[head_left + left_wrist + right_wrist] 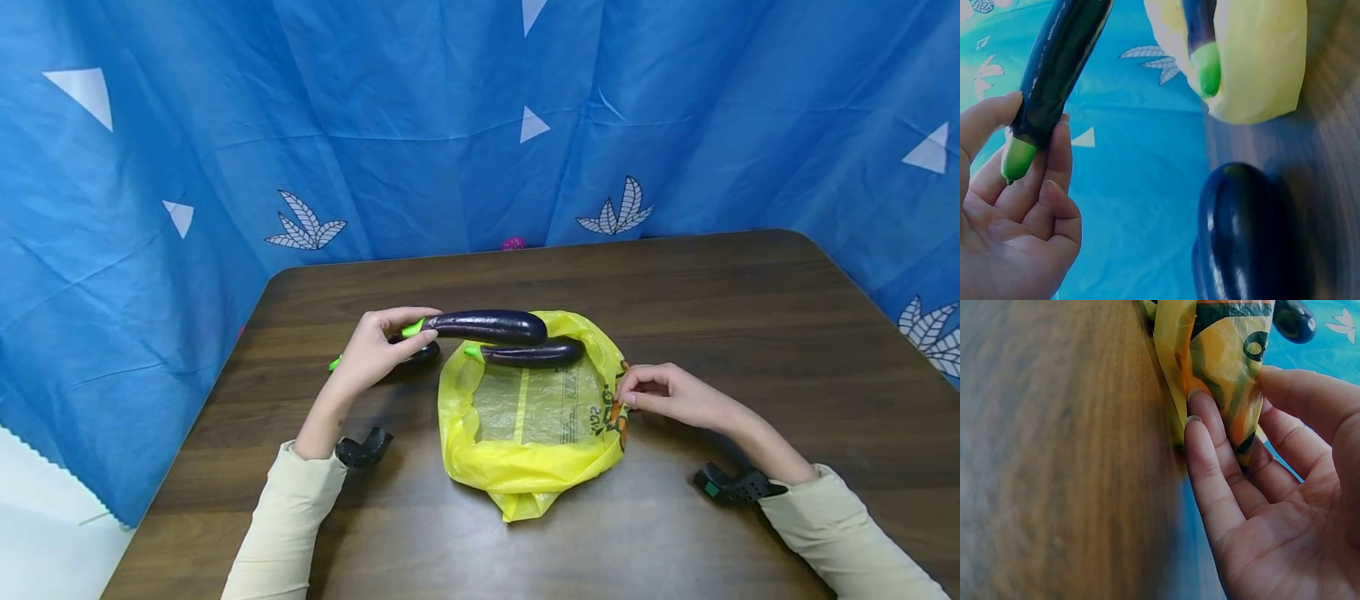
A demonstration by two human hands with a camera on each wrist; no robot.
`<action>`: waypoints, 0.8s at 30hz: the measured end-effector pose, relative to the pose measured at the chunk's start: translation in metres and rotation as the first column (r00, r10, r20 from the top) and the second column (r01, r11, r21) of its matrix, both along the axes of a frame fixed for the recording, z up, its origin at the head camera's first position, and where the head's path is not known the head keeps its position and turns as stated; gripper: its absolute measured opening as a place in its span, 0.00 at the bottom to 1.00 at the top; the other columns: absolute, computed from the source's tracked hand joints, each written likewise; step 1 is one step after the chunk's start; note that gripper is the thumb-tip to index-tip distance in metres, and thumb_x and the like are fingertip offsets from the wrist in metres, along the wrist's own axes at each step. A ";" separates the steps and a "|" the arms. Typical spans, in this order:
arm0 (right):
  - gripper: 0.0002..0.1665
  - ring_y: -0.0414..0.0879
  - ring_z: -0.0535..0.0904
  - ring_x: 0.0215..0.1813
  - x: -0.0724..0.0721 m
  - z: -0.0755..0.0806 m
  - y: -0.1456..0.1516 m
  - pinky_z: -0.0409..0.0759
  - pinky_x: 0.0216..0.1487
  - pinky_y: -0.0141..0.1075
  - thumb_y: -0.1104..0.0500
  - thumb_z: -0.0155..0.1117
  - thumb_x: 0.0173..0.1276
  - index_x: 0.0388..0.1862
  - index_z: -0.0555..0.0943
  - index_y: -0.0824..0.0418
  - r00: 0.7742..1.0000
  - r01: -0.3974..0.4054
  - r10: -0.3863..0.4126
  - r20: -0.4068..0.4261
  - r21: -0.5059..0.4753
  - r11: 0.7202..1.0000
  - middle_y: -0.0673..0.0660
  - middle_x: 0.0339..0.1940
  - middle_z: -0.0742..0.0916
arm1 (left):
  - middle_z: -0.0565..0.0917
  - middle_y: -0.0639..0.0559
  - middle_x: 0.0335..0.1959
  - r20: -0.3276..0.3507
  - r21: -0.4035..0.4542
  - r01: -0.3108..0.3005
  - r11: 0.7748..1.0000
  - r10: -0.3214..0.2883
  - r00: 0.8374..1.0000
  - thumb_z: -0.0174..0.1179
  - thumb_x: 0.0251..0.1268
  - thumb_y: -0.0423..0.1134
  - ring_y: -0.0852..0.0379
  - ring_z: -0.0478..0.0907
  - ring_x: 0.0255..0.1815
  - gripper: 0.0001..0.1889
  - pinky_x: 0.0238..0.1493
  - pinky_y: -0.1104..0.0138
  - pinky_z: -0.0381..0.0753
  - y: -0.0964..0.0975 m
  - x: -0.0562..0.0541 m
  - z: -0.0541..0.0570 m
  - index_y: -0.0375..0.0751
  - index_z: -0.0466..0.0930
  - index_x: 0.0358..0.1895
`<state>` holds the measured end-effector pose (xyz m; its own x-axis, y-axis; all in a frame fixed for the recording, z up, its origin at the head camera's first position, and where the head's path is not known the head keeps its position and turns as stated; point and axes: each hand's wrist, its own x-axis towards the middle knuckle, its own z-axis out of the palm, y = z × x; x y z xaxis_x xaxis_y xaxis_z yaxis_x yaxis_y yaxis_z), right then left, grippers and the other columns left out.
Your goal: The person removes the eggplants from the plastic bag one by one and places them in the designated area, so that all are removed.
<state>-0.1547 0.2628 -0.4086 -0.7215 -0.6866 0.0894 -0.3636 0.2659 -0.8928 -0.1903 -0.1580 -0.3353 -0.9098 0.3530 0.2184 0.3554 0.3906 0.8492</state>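
Observation:
My left hand (pixel 372 350) pinches an eggplant (pixel 491 327) near its green stem end, between thumb and fingers. The eggplant is held roughly level, its dark end over the far rim of an open yellow plastic bag (pixel 465 454). Inside the bag, along its far side, lies a second eggplant (pixel 525 357) with its stem end pointing left. At the bag's right rim, my right hand (pixel 678 396) pinches the printed plastic (pixel 1225 369) between thumb and fingers. Behind my left hand, another dark eggplant (pixel 1241 231) lies on the table, partly hidden in the head view.
The brown wooden table (pixel 750 333) has rounded far corners. A blue patterned curtain (pixel 420 125) hangs behind it and along the sides. A black wrist mount (pixel 363 448) sits on the left wrist, and a similar black mount (pixel 735 483) on the right.

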 end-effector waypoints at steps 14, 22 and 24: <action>0.06 0.46 0.75 0.37 0.000 -0.004 0.000 0.78 0.39 0.36 0.67 0.53 0.71 0.40 0.78 0.62 1.000 -0.006 0.006 0.026 -0.004 1.000 0.55 0.36 0.81 | 0.82 0.45 0.43 0.039 0.052 -0.086 0.995 0.084 0.996 0.62 0.63 0.42 0.51 0.73 0.32 0.18 0.30 0.71 0.75 -0.028 -0.003 0.000 0.39 0.80 0.54; 0.06 0.46 0.76 0.37 -0.001 -0.001 0.000 0.78 0.39 0.37 0.67 0.53 0.71 0.40 0.78 0.62 1.000 0.006 -0.006 0.022 -0.003 1.000 0.56 0.37 0.81 | 0.82 0.46 0.44 0.024 0.045 -0.166 0.985 0.165 0.986 0.61 0.64 0.43 0.49 0.72 0.31 0.19 0.26 0.70 0.73 -0.048 -0.010 -0.003 0.39 0.79 0.56; 0.06 0.46 0.76 0.37 -0.001 0.000 0.000 0.78 0.39 0.36 0.67 0.53 0.71 0.40 0.78 0.62 1.000 0.000 0.000 0.022 -0.005 1.000 0.56 0.37 0.81 | 0.82 0.47 0.45 0.045 0.061 -0.186 0.981 0.183 0.982 0.61 0.63 0.44 0.53 0.74 0.31 0.20 0.27 0.71 0.74 -0.053 -0.010 -0.005 0.38 0.78 0.56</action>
<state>-0.1554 0.2628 -0.4088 -0.7235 -0.6860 0.0768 -0.3440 0.2618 -0.9017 -0.2005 -0.2109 -0.3402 -0.9662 0.1648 0.1980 0.2483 0.3903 0.8866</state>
